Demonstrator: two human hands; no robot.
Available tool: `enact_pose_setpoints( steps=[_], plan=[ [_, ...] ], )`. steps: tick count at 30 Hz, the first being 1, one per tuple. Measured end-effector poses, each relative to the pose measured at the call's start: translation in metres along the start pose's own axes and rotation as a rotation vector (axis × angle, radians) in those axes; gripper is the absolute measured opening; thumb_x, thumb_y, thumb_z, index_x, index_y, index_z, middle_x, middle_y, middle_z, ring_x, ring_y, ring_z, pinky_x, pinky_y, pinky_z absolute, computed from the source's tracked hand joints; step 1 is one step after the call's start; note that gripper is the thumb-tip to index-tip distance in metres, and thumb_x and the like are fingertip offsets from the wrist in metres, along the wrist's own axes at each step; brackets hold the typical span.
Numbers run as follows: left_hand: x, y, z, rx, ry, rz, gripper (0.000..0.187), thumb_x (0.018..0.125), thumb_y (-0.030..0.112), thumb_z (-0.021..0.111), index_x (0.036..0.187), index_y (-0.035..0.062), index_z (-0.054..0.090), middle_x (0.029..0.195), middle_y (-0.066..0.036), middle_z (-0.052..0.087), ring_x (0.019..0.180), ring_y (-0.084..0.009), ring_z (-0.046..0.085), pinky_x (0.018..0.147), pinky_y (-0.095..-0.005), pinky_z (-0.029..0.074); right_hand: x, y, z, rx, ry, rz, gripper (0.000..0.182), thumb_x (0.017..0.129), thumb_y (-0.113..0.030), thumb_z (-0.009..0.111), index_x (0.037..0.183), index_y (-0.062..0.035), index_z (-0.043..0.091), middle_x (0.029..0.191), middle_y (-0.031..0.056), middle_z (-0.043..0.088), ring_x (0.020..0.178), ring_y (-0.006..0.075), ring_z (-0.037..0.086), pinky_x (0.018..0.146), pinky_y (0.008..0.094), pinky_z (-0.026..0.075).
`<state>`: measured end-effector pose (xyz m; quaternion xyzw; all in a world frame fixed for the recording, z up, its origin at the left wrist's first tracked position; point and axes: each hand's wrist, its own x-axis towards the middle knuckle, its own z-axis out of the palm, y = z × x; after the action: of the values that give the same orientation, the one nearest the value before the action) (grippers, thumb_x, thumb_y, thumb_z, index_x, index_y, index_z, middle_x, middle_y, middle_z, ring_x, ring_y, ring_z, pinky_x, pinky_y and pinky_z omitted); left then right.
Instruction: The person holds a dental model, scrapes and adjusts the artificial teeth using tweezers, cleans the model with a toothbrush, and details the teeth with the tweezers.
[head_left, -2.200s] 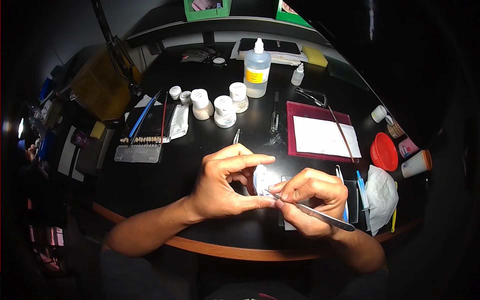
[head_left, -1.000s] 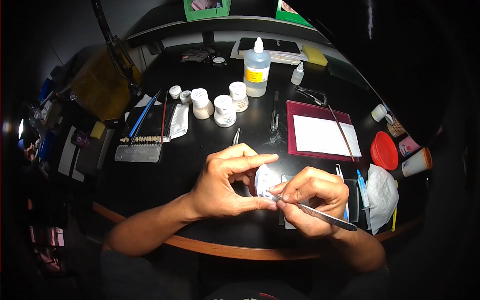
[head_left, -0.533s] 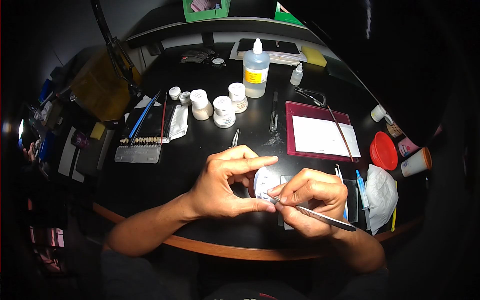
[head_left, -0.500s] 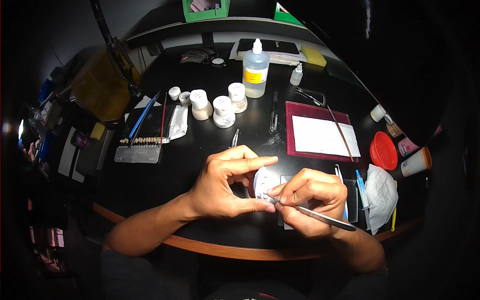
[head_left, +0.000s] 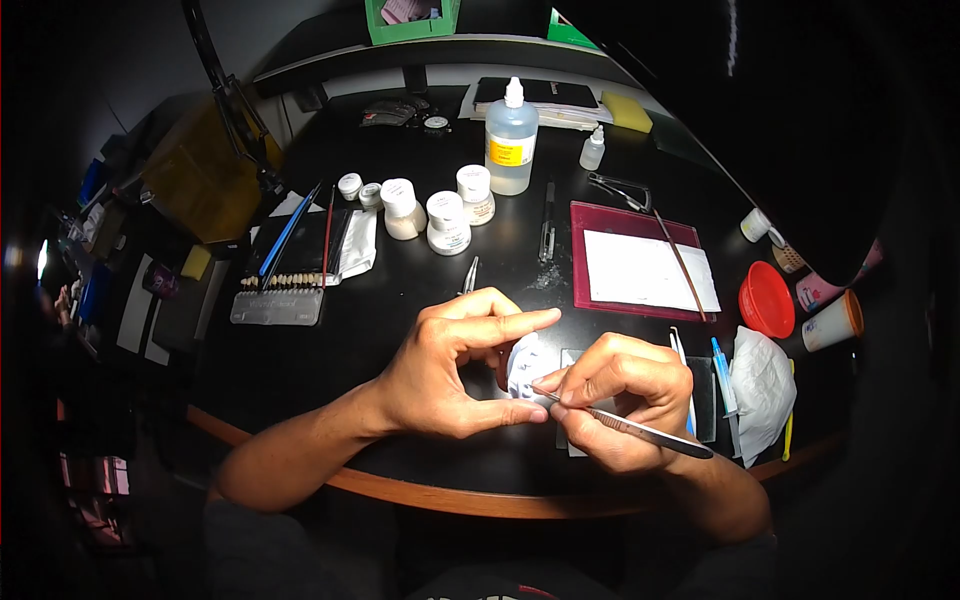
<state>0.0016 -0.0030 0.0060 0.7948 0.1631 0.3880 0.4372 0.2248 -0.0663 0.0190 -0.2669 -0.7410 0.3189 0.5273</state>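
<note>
A person's left hand (head_left: 445, 375) pinches a small white piece (head_left: 522, 362) between thumb and forefinger, holding it upright just above the black worktop (head_left: 330, 345), apparently to steady it. The right hand (head_left: 620, 395) grips a slim metal instrument (head_left: 640, 433) like a pen, its tip touching the piece. Behind stand white-capped jars (head_left: 440, 215), a clear bottle (head_left: 511, 140), a tooth shade guide (head_left: 280, 295), a maroon tray (head_left: 625, 215) with white paper, and a red bowl (head_left: 768, 300). The surrounding room is dark.
</note>
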Motion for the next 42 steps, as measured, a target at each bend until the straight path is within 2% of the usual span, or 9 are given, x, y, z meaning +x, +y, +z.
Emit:
enact_pose_setpoints(
  steps=[5,8,14,20,29,32,38,42],
  plan=[
    [0.0,0.0002,-0.0004,0.012,-0.008,-0.001,0.072,0.07,0.016,0.095,0.135,0.0013,0.065,0.102,-0.008,0.063,0.083,-0.0107,0.064,0.068,-0.0224,0.057,0.0002,0.0012,0.0007,0.0,-0.004,0.002,0.015,0.074,0.014,0.074,0.076,0.0019,0.065,0.079,0.0135,0.069,0.08,0.0263,0.077,0.075,0.0362,0.066],
    [-0.0003,-0.0001,-0.0011,0.037,-0.017,-0.001,0.072,0.07,0.015,0.094,0.134,0.0012,0.066,0.102,-0.007,0.064,0.084,-0.0107,0.064,0.068,-0.0222,0.057,-0.0006,0.0005,0.0035,0.01,0.033,0.033,0.012,0.071,0.01,0.075,0.075,0.0005,0.069,0.076,0.0125,0.072,0.079,0.0229,0.077,0.072,0.0327,0.062],
    [-0.0003,-0.0002,-0.0005,0.042,-0.032,-0.001,0.078,0.067,0.014,0.096,0.137,0.0017,0.064,0.102,-0.008,0.062,0.086,-0.0105,0.06,0.07,-0.0215,0.053,-0.0011,-0.0001,0.0015,-0.001,-0.001,0.055,0.012,0.07,0.01,0.074,0.075,0.0003,0.068,0.077,0.0129,0.072,0.079,0.0229,0.077,0.073,0.0329,0.062],
    [-0.0005,-0.0017,-0.0002,0.056,-0.051,-0.021,0.076,0.068,0.013,0.094,0.137,0.0013,0.064,0.1,-0.007,0.061,0.085,-0.0098,0.06,0.068,-0.0217,0.052,0.0001,0.0022,0.0009,0.014,-0.012,0.061,0.012,0.071,0.01,0.073,0.075,0.0014,0.066,0.074,0.0128,0.07,0.075,0.0212,0.075,0.075,0.0343,0.063],
    [-0.001,0.0023,0.0012,0.035,-0.028,-0.106,0.073,0.073,0.004,0.091,0.139,-0.0015,0.061,0.1,-0.007,0.058,0.074,-0.0055,0.062,0.062,-0.0171,0.057,-0.0026,0.0025,0.0011,-0.056,0.018,0.098,0.01,0.074,0.008,0.073,0.081,0.0029,0.069,0.083,0.0158,0.072,0.08,0.021,0.077,0.067,0.0267,0.062],
    [-0.0026,0.0005,0.0049,0.008,0.023,-0.108,0.069,0.075,0.008,0.092,0.137,0.0,0.063,0.092,-0.005,0.059,0.069,-0.0057,0.063,0.058,-0.0178,0.058,-0.0008,0.0019,0.0024,-0.057,0.043,0.071,0.01,0.074,0.009,0.073,0.082,0.0029,0.07,0.082,0.0156,0.072,0.08,0.0211,0.077,0.066,0.0273,0.061],
    [-0.0022,0.0005,0.0052,-0.061,0.031,-0.188,0.07,0.076,0.009,0.092,0.137,-0.0024,0.061,0.094,-0.006,0.057,0.07,-0.0055,0.063,0.061,-0.0181,0.059,-0.0016,0.0037,0.0041,-0.137,0.038,0.021,0.012,0.071,0.01,0.073,0.08,0.0028,0.069,0.078,0.0146,0.071,0.077,0.0215,0.076,0.067,0.0283,0.06],
    [-0.0034,0.0025,0.0017,-0.207,-0.098,-0.336,0.074,0.081,-0.006,0.08,0.148,-0.0055,0.047,0.114,-0.009,0.05,0.09,-0.0096,0.066,0.08,-0.0198,0.061,-0.0016,0.0035,0.0039,-0.187,0.036,0.006,0.014,0.069,0.012,0.072,0.079,0.0032,0.068,0.077,0.0141,0.07,0.075,0.0221,0.075,0.068,0.0286,0.06]
  ],
)
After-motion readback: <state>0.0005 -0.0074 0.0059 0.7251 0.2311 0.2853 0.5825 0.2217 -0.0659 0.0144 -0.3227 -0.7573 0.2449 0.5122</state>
